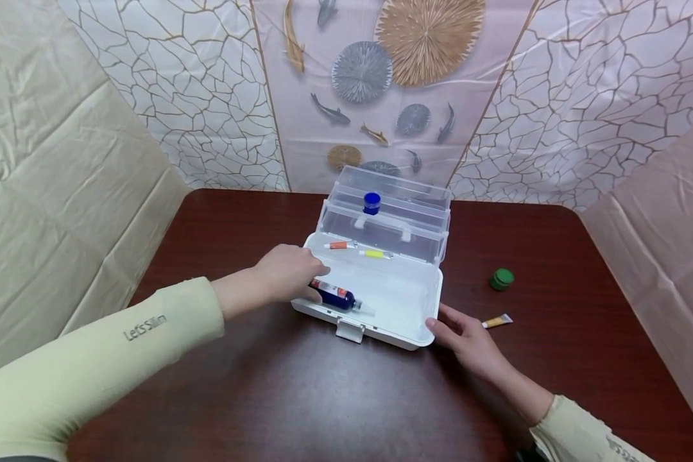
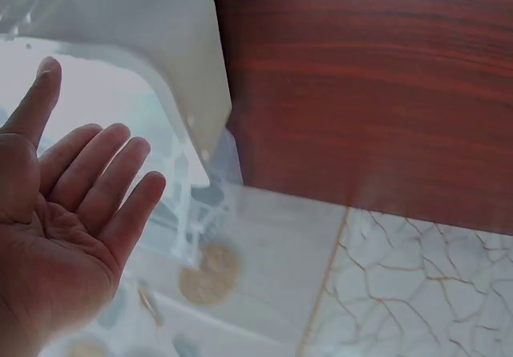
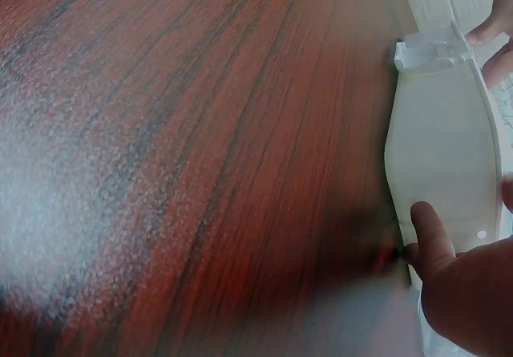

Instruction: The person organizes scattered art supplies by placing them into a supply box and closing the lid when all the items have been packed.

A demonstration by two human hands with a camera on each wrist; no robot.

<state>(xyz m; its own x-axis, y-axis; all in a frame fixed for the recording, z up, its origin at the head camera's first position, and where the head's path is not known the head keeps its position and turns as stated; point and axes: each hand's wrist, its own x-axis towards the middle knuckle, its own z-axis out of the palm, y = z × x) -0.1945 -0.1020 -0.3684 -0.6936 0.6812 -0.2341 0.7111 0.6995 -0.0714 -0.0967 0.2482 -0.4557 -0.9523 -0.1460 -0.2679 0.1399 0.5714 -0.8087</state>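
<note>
A white storage box [image 1: 381,282] with a raised clear lid [image 1: 389,192] stands on the dark table. Inside lie a dark blue bottle [image 1: 341,297] with a clear nozzle, an orange-labelled paint tube [image 1: 339,245] and a yellow-labelled one [image 1: 374,254]. Above the bottle at the box's left side is my left hand [image 1: 289,273], hiding part of it. The left wrist view shows that hand [image 2: 76,204] with fingers extended and nothing in them. My right hand [image 1: 468,340] grips the box's right front corner, thumb at the rim and fingers outside; a finger [image 3: 431,233] lies against its wall.
A blue paint jar [image 1: 372,203] shows at the lid section. Right of the box, a green jar [image 1: 501,279] and an orange-yellow paint tube [image 1: 498,321] rest on the table [image 1: 346,398]. Patterned cloth [image 1: 208,83] hangs behind the table's far edge.
</note>
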